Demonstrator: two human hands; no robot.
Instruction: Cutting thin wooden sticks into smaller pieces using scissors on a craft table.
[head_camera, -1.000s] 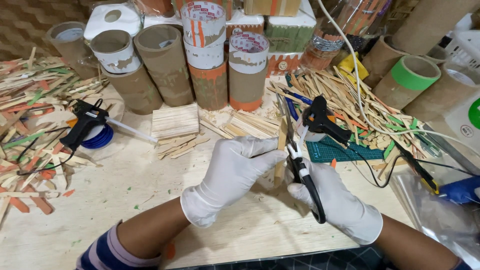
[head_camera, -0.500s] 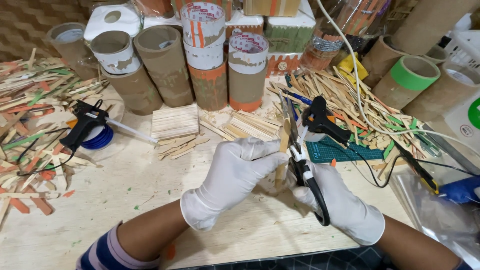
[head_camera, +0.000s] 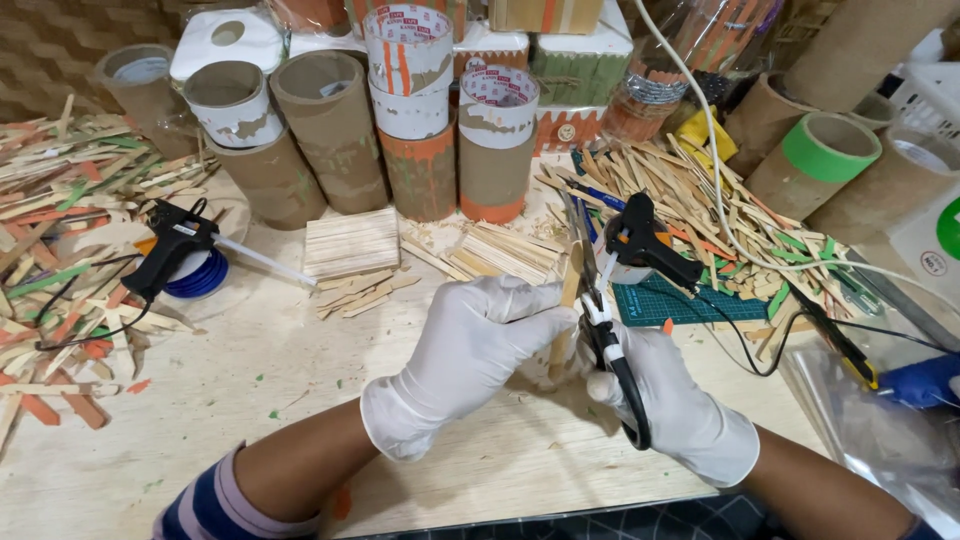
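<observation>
Seen from the head camera, the left hand (head_camera: 462, 360), in a white glove, is closed around a thin wooden stick (head_camera: 566, 310), pinching it upright just above the desk (head_camera: 250, 400); the right hand (head_camera: 680, 410), gloved the same, is wrapped around the black handles of a pair of scissors (head_camera: 598, 300), whose blades point up and away and lie right against the stick, though whether they are biting into it cannot be told; the stick is the landmark here; just beyond it on the desk lies a loose heap of pale sticks (head_camera: 500, 250), and to the left of that a neat flat panel of sticks (head_camera: 351, 241) laid side by side; right of the stick a black glue gun (head_camera: 645, 240) rests on a green cutting mat (head_camera: 680, 300), its cable trailing off to the right; farther right spreads a big pile of plain and green-tipped sticks (head_camera: 700, 200); behind the stick stands a row of cardboard tubes (head_camera: 420, 160), some banded orange; far left of it a second black glue gun (head_camera: 175, 245) lies beside a blue roll of tape (head_camera: 200, 275) amid scattered coloured sticks (head_camera: 60, 200).
</observation>
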